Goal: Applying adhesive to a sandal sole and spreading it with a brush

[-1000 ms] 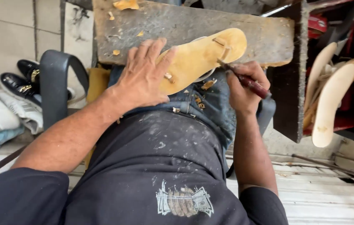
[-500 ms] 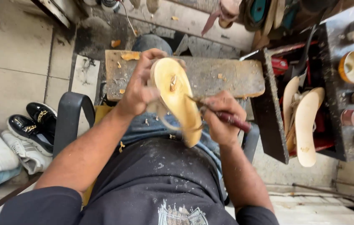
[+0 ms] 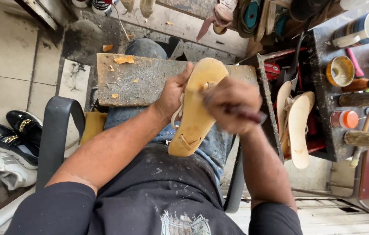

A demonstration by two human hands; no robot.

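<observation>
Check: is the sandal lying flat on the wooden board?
No, the left hand holds the sandal up off the wooden board, tilted toward the lap.

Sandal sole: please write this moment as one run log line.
left hand: holds sandal sole | right hand: grips tool, blurred, over sole | under: wooden board on lap

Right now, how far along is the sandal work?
Done: scraps lie on the board, and the strap stubs are already through the sole. In hand: left hand holds the sole; right hand, blurred, works it with a dark-handled tool. Left: another sole waits on the shelf.
</observation>
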